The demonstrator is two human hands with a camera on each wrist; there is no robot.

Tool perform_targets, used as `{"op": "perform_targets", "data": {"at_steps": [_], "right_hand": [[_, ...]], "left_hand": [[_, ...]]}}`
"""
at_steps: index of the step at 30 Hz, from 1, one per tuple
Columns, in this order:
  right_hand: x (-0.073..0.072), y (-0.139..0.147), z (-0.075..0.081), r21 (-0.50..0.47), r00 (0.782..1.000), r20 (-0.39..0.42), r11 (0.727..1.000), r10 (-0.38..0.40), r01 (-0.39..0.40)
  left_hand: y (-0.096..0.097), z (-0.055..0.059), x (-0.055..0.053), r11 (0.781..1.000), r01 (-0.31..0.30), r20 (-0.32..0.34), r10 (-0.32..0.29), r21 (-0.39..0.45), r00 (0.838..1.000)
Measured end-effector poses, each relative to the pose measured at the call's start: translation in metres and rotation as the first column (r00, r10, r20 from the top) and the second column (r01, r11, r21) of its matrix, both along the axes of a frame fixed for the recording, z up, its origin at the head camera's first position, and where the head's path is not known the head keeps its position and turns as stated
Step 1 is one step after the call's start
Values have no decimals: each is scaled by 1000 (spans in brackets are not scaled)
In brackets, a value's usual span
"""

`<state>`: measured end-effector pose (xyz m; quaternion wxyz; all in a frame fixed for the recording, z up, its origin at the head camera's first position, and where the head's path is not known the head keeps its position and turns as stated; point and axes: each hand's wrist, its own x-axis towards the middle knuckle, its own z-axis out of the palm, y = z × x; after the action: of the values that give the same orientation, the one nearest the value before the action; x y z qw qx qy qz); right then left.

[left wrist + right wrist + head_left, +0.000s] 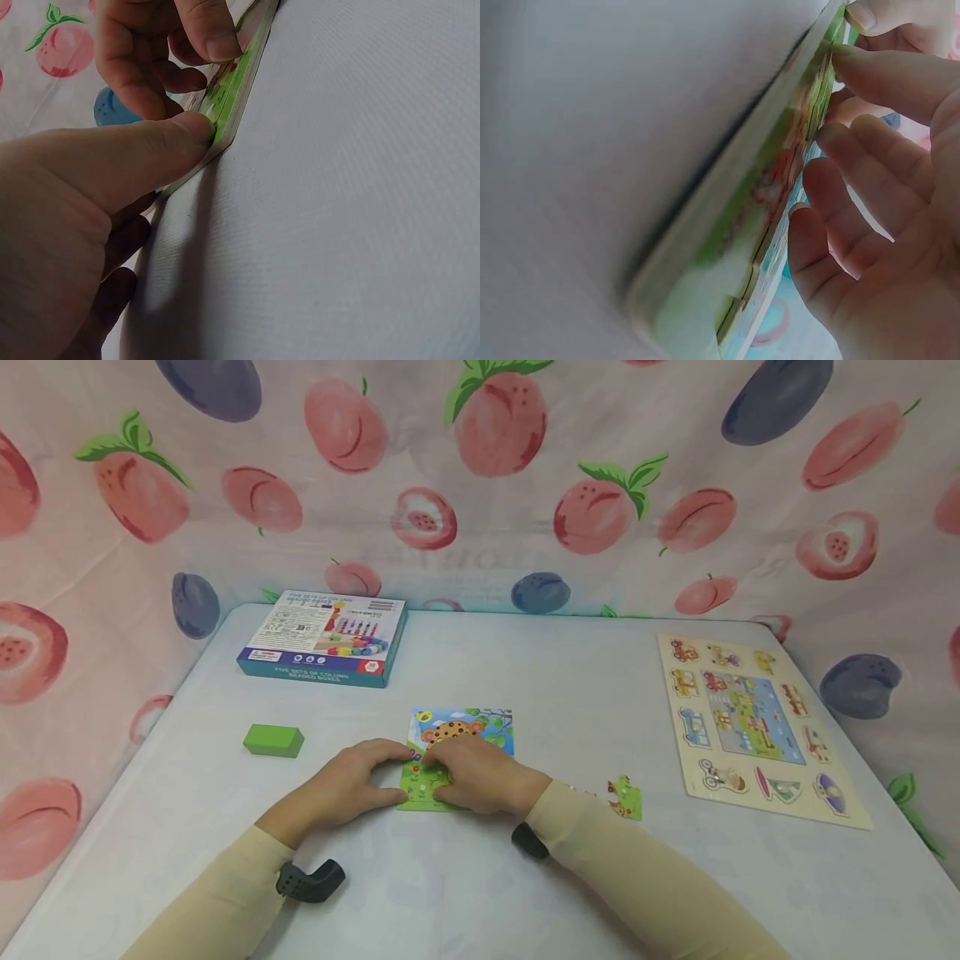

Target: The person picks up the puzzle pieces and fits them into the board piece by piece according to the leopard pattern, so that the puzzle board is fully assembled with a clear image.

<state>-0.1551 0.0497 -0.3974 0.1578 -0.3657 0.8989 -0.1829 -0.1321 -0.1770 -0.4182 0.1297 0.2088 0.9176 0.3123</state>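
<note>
A small jigsaw puzzle (420, 793) with a spotted animal against a blue and green scene lies flat in front of me. My left hand (348, 785) rests at its left side, forefinger and thumb spread along the edge. In the left wrist view, that thumb (196, 126) presses the green corner. Reaching over the puzzle, my right hand (480, 772) covers its middle and lower right. Its thumb (847, 60) and forefinger touch the green part, the other fingers being loosely bent. Whatever lies under the right palm is hidden in the head view.
Loose jigsaw pieces (626, 797) lie beside the right sleeve, which partly covers them. A green block (273, 740) sits at left, with a boxed bead set (322, 639) behind it. A wooden vehicle puzzle board (682, 760) lies at right. Patterned cloth (480, 560) hangs behind the table.
</note>
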Motion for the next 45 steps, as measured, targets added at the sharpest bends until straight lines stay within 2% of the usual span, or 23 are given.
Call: {"op": "perform_targets", "data": {"at_steps": [7,14,19,27,36,45], "right_hand": [[0,4,7,-7,1000,0,1000,12,-12],[4,22,29,-19,996,46,997,-74,75],[3,39,35,-47,997,-5,995,-83,83],[8,67,29,-45,987,-64,989,-145,142],[17,103,17,0,961,-36,962,-273,273],[26,126,9,14,962,-46,963,-267,268]], "left_hand": [[-2,0,0,1000,11,-16,-11,1,1000],[-2,1,0,1000,13,-33,-13,2,999],[-2,0,0,1000,9,-31,-9,6,999],[-1,0,1,1000,5,-5,-5,11,1000],[-1,0,1,1000,0,-1,0,-5,1000],[0,1,2,1000,-1,-6,1,2,1000]]}}
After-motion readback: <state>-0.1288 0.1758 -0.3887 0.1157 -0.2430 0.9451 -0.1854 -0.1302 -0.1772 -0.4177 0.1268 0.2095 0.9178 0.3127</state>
